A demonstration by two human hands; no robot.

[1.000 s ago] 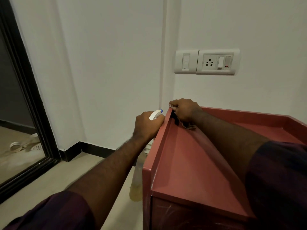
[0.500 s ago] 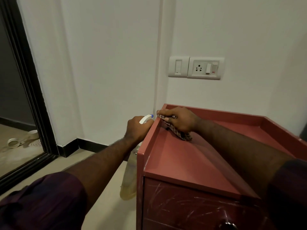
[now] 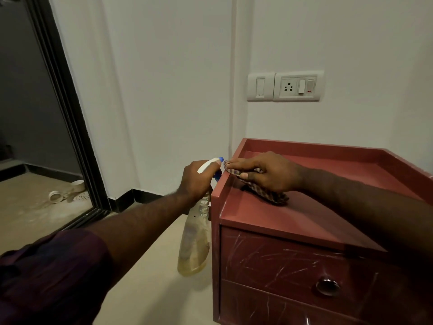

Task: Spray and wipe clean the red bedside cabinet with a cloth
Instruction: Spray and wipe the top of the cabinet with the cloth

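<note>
Checked cloth (image 3: 269,194) on red cabinet (image 3: 281,219) rim, right fingers (image 3: 241,164) around it (left fingers (image 3: 207,175) around spray bottle (image 3: 194,242)), socket (image 3: 297,86) above.

Your cabinet (image 3: 269,221) is red, its front streaked with pale scratches. Your cloth (image 3: 273,196) is brown-and-cream checked. Your spray bottle (image 3: 194,249) is yellowish, its head white and blue.
</note>
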